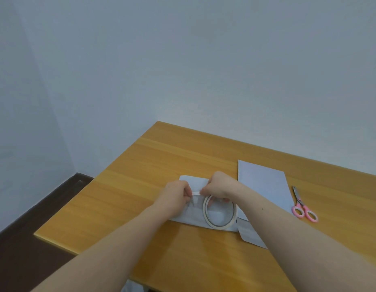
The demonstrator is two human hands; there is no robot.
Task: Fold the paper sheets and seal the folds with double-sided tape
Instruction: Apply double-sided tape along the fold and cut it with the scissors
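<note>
A folded white paper sheet [195,182] lies on the wooden table [140,186] under both hands. My right hand [220,186] holds a large roll of double-sided tape [219,213] upright over the sheet. My left hand [176,194] pinches the short free end of the tape [196,193] drawn out from the roll, so the strip spans the small gap between the two hands. A stack of flat white sheets [265,186] lies just to the right, partly hidden under my right forearm.
Pink-handled scissors [303,207] lie to the right of the sheet stack. The table's left edge drops off to a dark floor [24,239]. Pale walls stand close behind the table. A scrap of white paper [132,287] shows below the near edge.
</note>
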